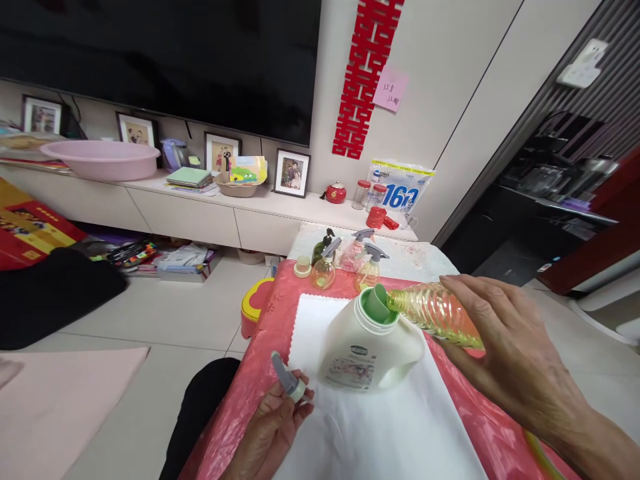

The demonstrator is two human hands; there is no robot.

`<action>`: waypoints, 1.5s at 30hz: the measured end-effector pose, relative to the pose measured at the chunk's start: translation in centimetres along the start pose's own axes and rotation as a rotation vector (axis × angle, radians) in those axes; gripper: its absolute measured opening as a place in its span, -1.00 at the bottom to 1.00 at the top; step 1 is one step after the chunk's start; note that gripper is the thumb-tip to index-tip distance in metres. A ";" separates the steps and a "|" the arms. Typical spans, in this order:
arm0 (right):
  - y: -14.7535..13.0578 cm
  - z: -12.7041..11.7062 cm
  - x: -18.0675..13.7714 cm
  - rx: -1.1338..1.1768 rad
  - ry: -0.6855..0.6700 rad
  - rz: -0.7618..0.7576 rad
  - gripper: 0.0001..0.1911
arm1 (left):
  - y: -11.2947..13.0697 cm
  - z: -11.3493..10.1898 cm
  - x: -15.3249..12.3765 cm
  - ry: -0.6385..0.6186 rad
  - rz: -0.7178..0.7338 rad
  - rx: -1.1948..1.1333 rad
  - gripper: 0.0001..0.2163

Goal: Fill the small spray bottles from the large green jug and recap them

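Observation:
My right hand (pixel 505 340) is wrapped round a clear ribbed yellowish bottle (pixel 430 310), tilted almost level. Its neck rests at the green spout in the mouth of a large white detergent jug (pixel 360 353). The jug stands upright on a white cloth (pixel 350 437), its label facing me. Whether liquid is flowing I cannot tell. Lower left, my left hand (pixel 277 413) holds a grey trigger spray head (pixel 287 380) between thumb and fingers, apart from the jug. Behind the jug stand several spray bottles, among them a yellow one (pixel 369 273) and a pink one (pixel 353 253).
A pale round cap (pixel 302 267) sits beside the spray bottles on the red tablecloth (pixel 273 313). A yellow and pink stool (pixel 256 300) is left of the table. Beyond runs a low cabinet (pixel 185 207) with frames, a pink basin (pixel 103 160) and jars.

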State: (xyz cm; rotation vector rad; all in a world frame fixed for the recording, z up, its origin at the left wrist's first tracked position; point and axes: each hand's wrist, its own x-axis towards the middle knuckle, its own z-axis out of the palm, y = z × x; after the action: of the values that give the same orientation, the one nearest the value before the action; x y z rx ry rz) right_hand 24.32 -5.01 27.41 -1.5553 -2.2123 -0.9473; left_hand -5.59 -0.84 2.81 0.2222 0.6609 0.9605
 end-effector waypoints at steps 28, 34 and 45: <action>0.5 -2.5 3.6 -0.281 -0.060 -0.219 -0.56 | 0.2 0.7 -0.3 0.043 -0.028 -0.021 -0.52; 0.7 -3.3 4.8 -0.332 -0.079 -0.327 -0.58 | 0.2 0.4 -0.3 0.037 -0.033 -0.018 -0.53; 0.3 -4.1 6.1 -0.345 -0.090 -0.384 -0.58 | 0.2 0.0 -0.3 0.015 -0.031 -0.017 -0.54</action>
State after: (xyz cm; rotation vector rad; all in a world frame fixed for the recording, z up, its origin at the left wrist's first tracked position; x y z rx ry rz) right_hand 21.67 -3.16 34.02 -1.3428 -2.5754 -1.4611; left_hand -5.82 -0.99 3.03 0.1891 0.6684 0.9382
